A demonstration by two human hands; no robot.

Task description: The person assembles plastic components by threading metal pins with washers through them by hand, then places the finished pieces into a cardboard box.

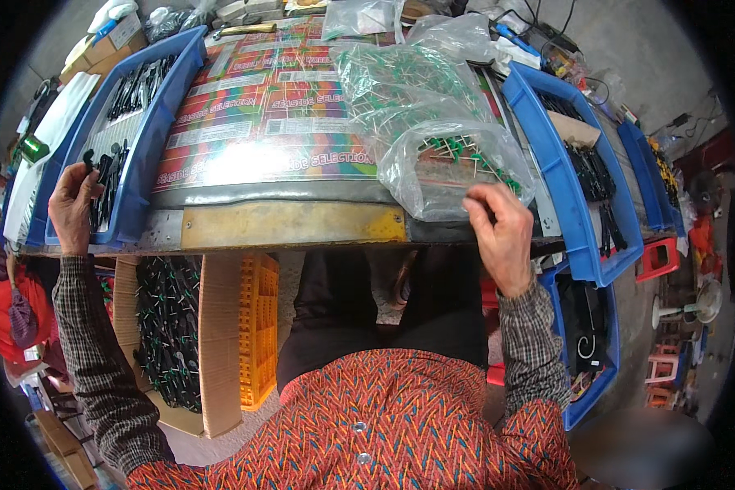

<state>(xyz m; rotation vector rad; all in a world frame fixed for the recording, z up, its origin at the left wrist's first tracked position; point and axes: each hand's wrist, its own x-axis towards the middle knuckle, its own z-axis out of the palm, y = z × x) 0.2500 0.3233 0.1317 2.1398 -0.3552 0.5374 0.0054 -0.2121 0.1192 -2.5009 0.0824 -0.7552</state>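
Head: left hand [73,204] at one tray [150,143], right hand [504,233] at one bag [398,175].

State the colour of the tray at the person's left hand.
The tray at the left hand is blue; the head view shows it best.

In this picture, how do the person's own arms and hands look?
The left hand and the right hand are bare, without gloves. Dark, finely checked sleeves cover the forearms; above them shows an orange-red zigzag garment with blue flecks.
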